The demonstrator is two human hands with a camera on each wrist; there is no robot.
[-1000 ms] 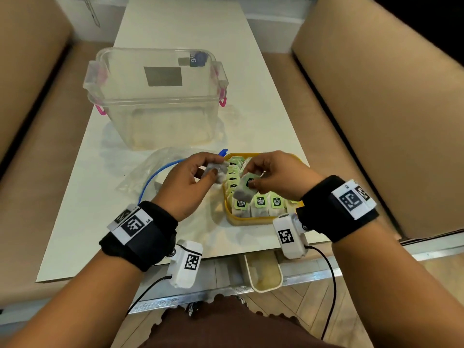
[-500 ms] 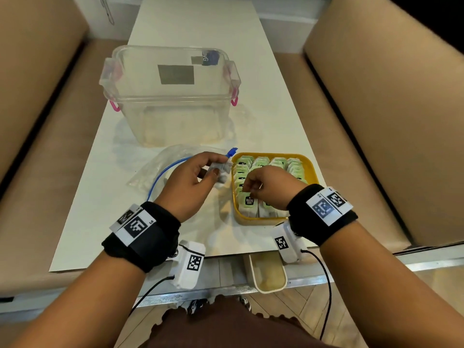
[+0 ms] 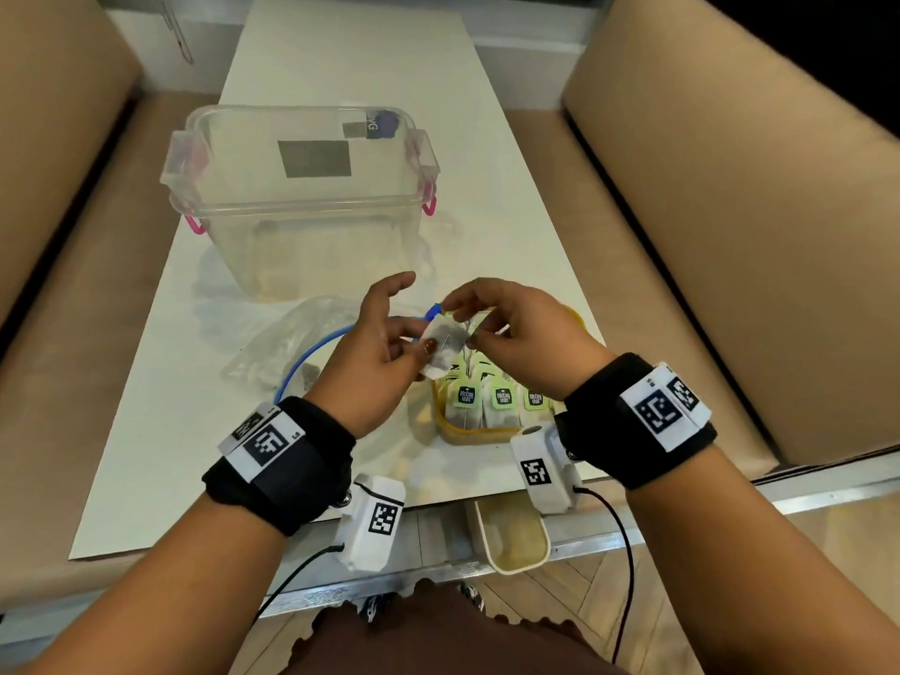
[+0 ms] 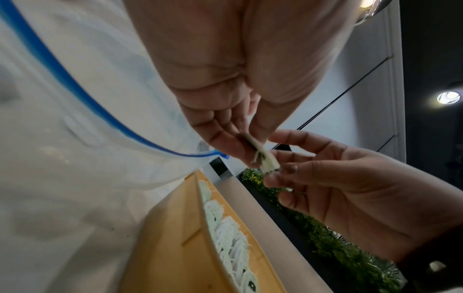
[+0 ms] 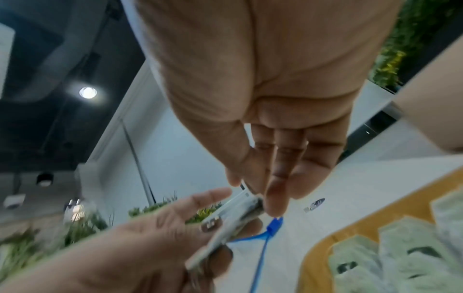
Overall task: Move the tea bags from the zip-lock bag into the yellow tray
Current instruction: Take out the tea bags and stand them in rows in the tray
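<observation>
Tea bag: we see one tea bag [image 3: 444, 344] held in the air between both hands, above the far left corner of the yellow tray [image 3: 444, 421]; half a second ago only the left hand held it.
Left hand: our left hand [image 3: 377, 355] pinches the bag's lower part between thumb and fingers [image 4: 225, 138].
Right hand: our right hand [image 3: 516, 328], which was low over the tray's rows a moment ago, is now raised and pinches the bag's upper edge.
Meaning: we judge this a hand-over; the right hand places bags while the left fetches them.
Yellow tray: it is nearly full of upright bags with green tags [image 3: 466, 396].
Zip-lock bag: the zip-lock bag [image 3: 297, 343] lies crumpled on the counter [image 3: 195, 431], left of the tray; a few bags seem to remain inside.
Beyond: a clear plastic tub [image 3: 302, 197] stands behind.
</observation>
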